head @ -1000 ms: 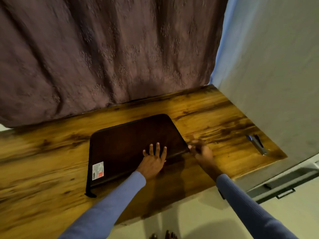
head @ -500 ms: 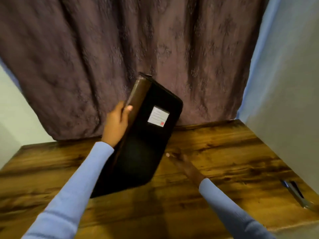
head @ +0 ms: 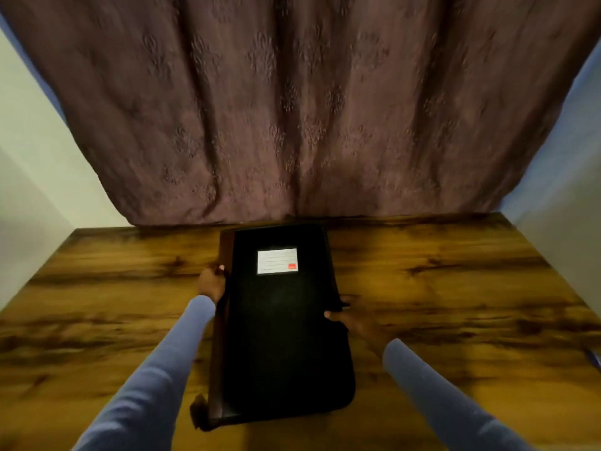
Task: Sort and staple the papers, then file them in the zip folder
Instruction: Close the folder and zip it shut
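The dark zip folder [head: 286, 333] lies lengthwise in front of me on the wooden table [head: 455, 288], its black side up with a white label [head: 277, 261] near the far end. My left hand [head: 213, 283] grips the folder's left edge. My right hand [head: 353, 322] holds its right edge by the zip. A small tab hangs at the folder's near left corner [head: 198, 415]. No papers are visible. A blue bit of the stapler [head: 594, 358] shows at the far right edge of the view.
A brown patterned curtain [head: 292, 109] hangs behind the table's far edge. Pale walls [head: 32, 177] close in on the left and right. Bare wood lies on both sides of the folder.
The folder was flat, then my left hand lifted and flipped it. Now it lies turned lengthwise, label side up, with both hands on its edges. The view has swung to face the curtain.
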Motion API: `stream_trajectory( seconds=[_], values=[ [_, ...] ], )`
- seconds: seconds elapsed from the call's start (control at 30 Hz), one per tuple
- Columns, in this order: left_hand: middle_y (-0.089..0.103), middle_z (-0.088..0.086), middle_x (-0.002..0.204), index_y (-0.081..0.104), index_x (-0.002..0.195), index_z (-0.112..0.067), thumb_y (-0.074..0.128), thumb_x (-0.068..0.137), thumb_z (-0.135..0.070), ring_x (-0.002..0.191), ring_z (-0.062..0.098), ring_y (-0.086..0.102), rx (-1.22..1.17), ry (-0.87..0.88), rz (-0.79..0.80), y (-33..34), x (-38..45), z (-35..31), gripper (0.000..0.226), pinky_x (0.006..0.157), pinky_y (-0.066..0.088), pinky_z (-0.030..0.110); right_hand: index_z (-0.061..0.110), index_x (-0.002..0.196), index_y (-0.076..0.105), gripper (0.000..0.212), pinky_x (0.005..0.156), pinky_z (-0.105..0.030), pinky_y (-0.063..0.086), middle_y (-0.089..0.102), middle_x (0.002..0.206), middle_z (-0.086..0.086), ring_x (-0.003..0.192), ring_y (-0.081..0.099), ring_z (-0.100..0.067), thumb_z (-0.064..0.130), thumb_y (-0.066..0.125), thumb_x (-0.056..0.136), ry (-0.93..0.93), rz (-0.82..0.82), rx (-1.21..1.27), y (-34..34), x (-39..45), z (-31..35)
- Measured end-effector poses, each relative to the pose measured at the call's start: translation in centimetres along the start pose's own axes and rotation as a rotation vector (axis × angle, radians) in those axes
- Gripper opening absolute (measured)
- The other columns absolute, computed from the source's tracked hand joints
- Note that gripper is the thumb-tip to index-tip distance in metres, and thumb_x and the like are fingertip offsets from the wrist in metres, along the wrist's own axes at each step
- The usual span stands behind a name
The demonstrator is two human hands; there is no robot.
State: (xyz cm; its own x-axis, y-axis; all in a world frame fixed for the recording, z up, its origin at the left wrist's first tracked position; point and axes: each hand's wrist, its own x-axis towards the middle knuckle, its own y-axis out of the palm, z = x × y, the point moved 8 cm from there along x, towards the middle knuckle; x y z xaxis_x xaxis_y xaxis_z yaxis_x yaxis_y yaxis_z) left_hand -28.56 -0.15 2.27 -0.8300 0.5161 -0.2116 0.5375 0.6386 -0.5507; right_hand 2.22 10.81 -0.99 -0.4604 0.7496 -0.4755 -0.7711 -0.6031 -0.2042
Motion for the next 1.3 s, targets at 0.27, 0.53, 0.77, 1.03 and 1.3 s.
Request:
stream_trajectory(
  seconds=[0.27,0.53,0.77,1.03,1.3],
  values=[
    [0.018,0.025,0.151,0.030,0.144,-0.007,0.055,0.090,-0.039,0.142,0.039,0.010,0.523,0.249,0.316,5.9,-2.3,1.1,0.068,0.113,0.017,0.038,0.017,0.087,0.069,0.013,0.063,-0.017,0.051,0.071,0.082,0.003,0.073,0.065,-0.004,0.012,0.074,0.076,-0.133,-0.038,-0.229,0.2,1.4,-1.5],
    [-0.029,0.012,0.151,-0.009,0.147,-0.035,-0.005,0.028,-0.101,0.139,0.032,-0.026,0.753,0.404,0.554,9.9,-5.9,2.5,0.136,0.111,-0.009,0.053,0.014,0.089,0.072,0.018,0.070,-0.025,0.054,0.072,0.089,-0.005,0.081,0.068,-0.015,0.011,0.077,0.072,-0.194,-0.161,-0.204,-0.3,2.4,-0.3],
    [-0.029,0.013,0.151,-0.010,0.146,-0.036,-0.003,0.033,-0.101,0.139,0.032,-0.026,0.775,0.439,0.529,10.2,-4.9,2.4,0.131,0.111,-0.009,0.053,0.009,0.098,0.070,0.024,0.068,-0.025,0.055,0.071,0.094,-0.004,0.083,0.067,-0.017,0.012,0.075,0.075,-0.199,-0.183,-0.213,-0.1,2.9,-0.6],
    [-0.027,0.010,0.152,-0.008,0.147,-0.035,0.002,0.035,-0.101,0.140,0.029,-0.025,0.742,0.431,0.493,10.1,-4.9,3.0,0.130,0.112,-0.010,0.051,0.007,0.098,0.070,0.024,0.057,-0.014,0.041,0.070,0.090,-0.005,0.078,0.065,-0.012,0.014,0.074,0.076,-0.180,-0.193,-0.234,-0.1,2.7,-1.0],
    [0.014,0.014,0.155,0.034,0.143,-0.018,0.050,0.094,-0.033,0.144,0.030,0.010,0.433,0.501,0.359,13.6,-8.0,-2.5,0.054,0.116,0.012,0.041,0.028,0.080,0.069,0.013,0.071,-0.040,0.055,0.072,0.087,-0.004,0.083,0.068,-0.023,0.039,0.074,0.074,-0.197,-0.360,-0.214,-3.7,1.6,-1.8]
  ],
)
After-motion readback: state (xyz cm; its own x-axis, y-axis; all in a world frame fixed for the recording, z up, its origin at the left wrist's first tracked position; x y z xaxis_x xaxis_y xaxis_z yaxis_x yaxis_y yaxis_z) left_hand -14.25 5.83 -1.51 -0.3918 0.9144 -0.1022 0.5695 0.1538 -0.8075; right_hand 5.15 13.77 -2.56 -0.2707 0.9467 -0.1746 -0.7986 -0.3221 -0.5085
